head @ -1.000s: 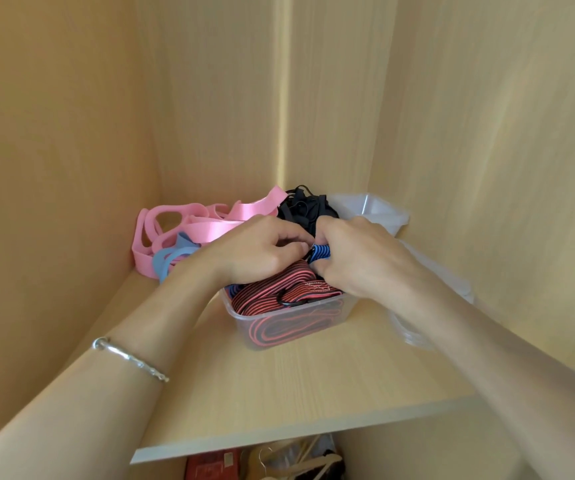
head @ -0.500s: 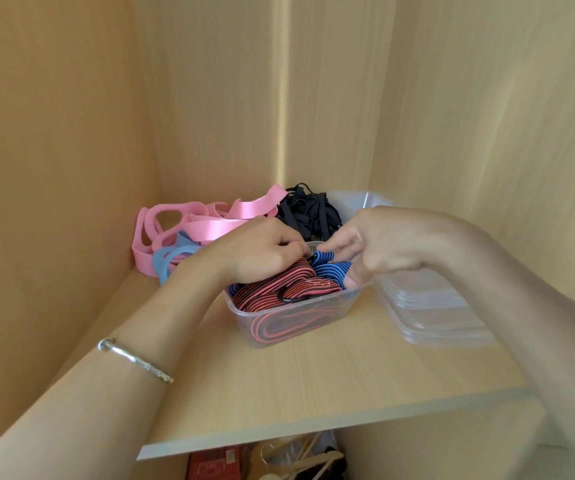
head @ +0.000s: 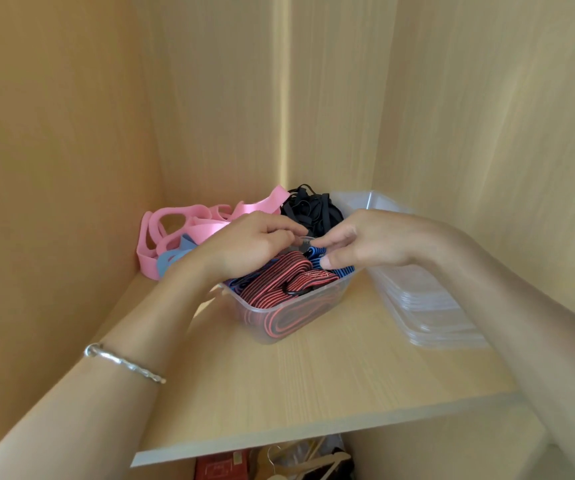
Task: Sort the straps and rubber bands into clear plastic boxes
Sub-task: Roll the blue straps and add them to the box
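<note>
Left hand (head: 248, 245) curls over the red straps (head: 288, 277) (grip unclear), right hand (head: 365, 244) pinches a blue strap (head: 316, 252) in the box (head: 343, 288).

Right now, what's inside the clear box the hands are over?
Red-and-black striped straps fill the clear box, with blue striped straps beside them. The left hand and right hand cover its back, so anything there is hidden.

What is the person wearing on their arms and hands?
Both arms are bare, with no sleeves in view. A thin silver bangle sits on the wrist behind the left hand. The right hand and its wrist wear nothing. No gloves, rings or watch show on either.
</note>
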A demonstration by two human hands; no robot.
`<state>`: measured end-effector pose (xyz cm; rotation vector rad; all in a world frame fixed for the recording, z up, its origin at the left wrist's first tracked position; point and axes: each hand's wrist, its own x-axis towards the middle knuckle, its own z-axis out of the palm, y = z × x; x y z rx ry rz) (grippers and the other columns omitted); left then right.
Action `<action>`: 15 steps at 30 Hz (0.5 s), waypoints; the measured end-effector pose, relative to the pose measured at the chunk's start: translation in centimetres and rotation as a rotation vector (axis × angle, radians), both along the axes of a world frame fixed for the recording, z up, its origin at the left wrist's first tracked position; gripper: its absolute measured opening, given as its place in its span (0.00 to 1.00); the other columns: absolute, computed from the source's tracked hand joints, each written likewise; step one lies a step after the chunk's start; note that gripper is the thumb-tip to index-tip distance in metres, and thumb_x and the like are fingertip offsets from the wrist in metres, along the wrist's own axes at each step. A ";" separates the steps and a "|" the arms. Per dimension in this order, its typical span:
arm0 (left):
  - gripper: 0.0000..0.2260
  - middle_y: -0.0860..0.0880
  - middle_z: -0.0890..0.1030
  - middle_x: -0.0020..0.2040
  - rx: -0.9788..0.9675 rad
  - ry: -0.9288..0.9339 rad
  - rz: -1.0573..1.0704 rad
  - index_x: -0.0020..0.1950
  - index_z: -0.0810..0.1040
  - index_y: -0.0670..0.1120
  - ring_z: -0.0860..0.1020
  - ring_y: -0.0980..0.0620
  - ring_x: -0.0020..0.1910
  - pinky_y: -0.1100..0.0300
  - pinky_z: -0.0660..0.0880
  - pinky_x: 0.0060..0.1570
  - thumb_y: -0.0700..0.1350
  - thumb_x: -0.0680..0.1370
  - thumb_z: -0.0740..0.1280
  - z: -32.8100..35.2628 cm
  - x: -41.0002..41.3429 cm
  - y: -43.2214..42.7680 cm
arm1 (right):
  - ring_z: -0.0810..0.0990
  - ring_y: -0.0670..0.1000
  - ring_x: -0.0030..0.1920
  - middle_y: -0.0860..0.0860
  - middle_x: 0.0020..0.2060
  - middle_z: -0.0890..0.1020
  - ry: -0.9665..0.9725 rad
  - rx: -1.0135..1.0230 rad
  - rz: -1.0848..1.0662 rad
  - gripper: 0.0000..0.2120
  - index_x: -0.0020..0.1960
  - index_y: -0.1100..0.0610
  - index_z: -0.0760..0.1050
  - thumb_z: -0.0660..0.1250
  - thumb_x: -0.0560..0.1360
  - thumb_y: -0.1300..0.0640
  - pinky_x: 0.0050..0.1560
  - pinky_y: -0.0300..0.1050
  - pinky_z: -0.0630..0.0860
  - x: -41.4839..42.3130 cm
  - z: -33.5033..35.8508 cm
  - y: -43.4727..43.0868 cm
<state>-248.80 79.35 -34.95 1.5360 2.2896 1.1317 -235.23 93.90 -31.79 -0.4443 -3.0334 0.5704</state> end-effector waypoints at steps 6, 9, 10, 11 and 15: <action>0.14 0.62 0.78 0.61 -0.121 -0.081 -0.130 0.64 0.74 0.61 0.74 0.64 0.62 0.58 0.66 0.69 0.48 0.80 0.62 -0.4 -0.1 -0.6 | 0.78 0.44 0.57 0.45 0.55 0.81 0.308 -0.116 -0.041 0.14 0.64 0.47 0.77 0.61 0.81 0.55 0.59 0.39 0.71 -0.9 -2.1 0.7; 0.18 0.61 0.71 0.70 -0.198 -0.007 -0.061 0.70 0.70 0.60 0.68 0.62 0.68 0.59 0.60 0.72 0.54 0.80 0.60 -0.4 0.3 -0.2 | 0.78 0.45 0.52 0.44 0.48 0.80 0.383 -0.111 -0.071 0.14 0.62 0.50 0.78 0.60 0.81 0.58 0.53 0.38 0.70 -1.1 -2.1 1.0; 0.18 0.60 0.68 0.72 -0.231 0.035 -0.051 0.72 0.67 0.60 0.66 0.61 0.70 0.60 0.58 0.73 0.54 0.81 0.59 -0.4 0.5 -0.1 | 0.78 0.45 0.51 0.43 0.47 0.79 0.382 -0.084 -0.083 0.13 0.61 0.50 0.79 0.60 0.80 0.58 0.51 0.39 0.71 -0.9 -2.0 1.1; 0.18 0.59 0.67 0.73 -0.256 0.069 -0.049 0.73 0.65 0.60 0.64 0.60 0.71 0.61 0.56 0.73 0.54 0.82 0.57 -0.3 0.7 0.0 | 0.78 0.45 0.51 0.44 0.47 0.79 0.368 -0.054 -0.101 0.13 0.60 0.50 0.79 0.60 0.80 0.58 0.51 0.39 0.71 -0.7 -1.9 1.3; 0.21 0.55 0.64 0.75 -0.308 0.156 0.040 0.76 0.60 0.58 0.60 0.53 0.75 0.60 0.55 0.71 0.56 0.82 0.54 -0.2 1.8 0.6 | 0.78 0.51 0.46 0.49 0.42 0.78 0.181 0.076 -0.258 0.08 0.46 0.54 0.79 0.63 0.78 0.54 0.43 0.42 0.72 0.7 -2.1 2.7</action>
